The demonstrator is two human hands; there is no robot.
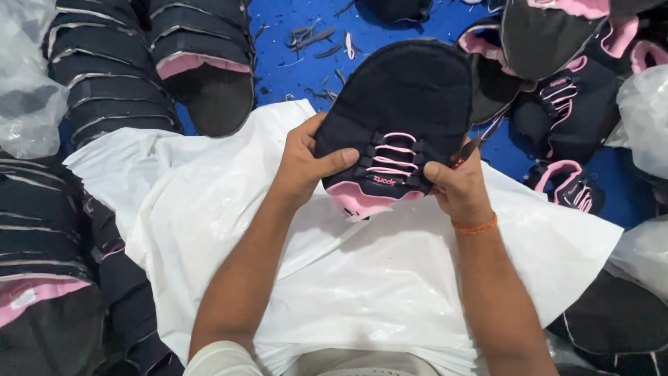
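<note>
I hold a flat dark navy shoe upper (403,104) with pink laces and pink lining in both hands, above a white cloth (362,278) spread over my lap. My left hand (306,163) grips its left lower edge, thumb pressed beside the laces. My right hand (456,184) grips the right lower edge and also holds small scissors (480,141), their blades pointing up and right past the upper's edge. An orange thread band circles my right wrist.
Stacks of similar dark uppers (104,76) lie at the left and upper left. More navy and pink uppers (563,104) pile at the upper right. Clear plastic bags (24,83) sit at both sides. Thread scraps (313,38) litter the blue floor.
</note>
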